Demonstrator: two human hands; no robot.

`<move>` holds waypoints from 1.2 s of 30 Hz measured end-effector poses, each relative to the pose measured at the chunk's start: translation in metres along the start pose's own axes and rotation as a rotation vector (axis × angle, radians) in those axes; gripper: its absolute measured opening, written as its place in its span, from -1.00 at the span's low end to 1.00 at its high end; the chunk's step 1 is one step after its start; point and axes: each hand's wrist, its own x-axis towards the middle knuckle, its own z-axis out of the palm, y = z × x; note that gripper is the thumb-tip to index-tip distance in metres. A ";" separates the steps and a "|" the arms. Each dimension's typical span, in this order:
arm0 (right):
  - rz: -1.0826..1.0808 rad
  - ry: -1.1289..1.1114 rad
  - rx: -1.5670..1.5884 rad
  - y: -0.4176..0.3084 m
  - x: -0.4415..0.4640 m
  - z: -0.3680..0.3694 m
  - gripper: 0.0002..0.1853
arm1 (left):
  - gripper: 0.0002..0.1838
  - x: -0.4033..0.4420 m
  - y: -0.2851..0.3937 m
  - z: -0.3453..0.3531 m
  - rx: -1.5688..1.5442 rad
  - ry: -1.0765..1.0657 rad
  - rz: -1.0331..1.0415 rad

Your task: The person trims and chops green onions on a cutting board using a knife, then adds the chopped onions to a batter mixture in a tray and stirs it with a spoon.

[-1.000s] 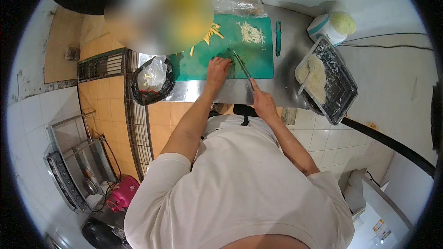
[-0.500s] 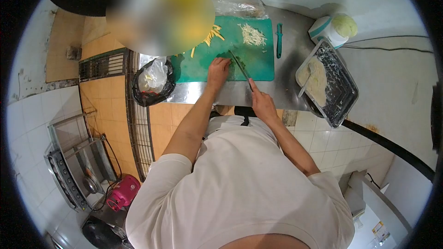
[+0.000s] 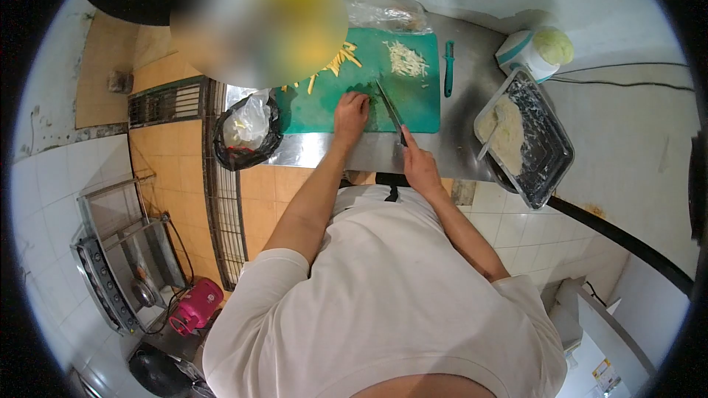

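Observation:
My right hand (image 3: 421, 167) is wrapped round the handle of a kitchen knife (image 3: 389, 108), its blade slanting up and left over the green cutting board (image 3: 317, 113). Left of the blade, my left hand (image 3: 352, 113) rests on the board with its fingers curled together. Dark green herbs (image 3: 374, 98), finely cut, lie between the fingertips and the blade; they blend with the board, so their exact shape is unclear. Pale shredded strips (image 3: 405, 60) form a pile at the board's upper right. Yellow strips (image 3: 338, 63) lie at its upper left.
A green-handled peeler (image 3: 448, 70) lies right of the board. Beyond it stands a metal tray (image 3: 547, 136) with a pale floury mass. A black-lined bin (image 3: 234, 160) is at the left table edge, and a clear plastic bag (image 3: 380, 4) lies behind the board.
The knife blade has shifted slightly right, away from my left fingers, and its tilt has changed a little. My left hand stays nearly in place; the view has moved slightly.

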 end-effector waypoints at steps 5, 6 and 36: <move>0.053 -0.011 0.047 -0.003 0.000 -0.008 -0.39 | -0.83 -0.002 0.001 -0.001 0.127 -0.066 0.069; 0.050 -0.007 0.047 -0.002 0.000 -0.009 -0.39 | -0.83 -0.001 0.004 -0.002 0.133 -0.059 0.084; -0.040 -0.151 -0.148 -0.002 0.009 -0.011 -0.38 | -0.79 0.001 -0.006 -0.008 0.115 -0.154 0.101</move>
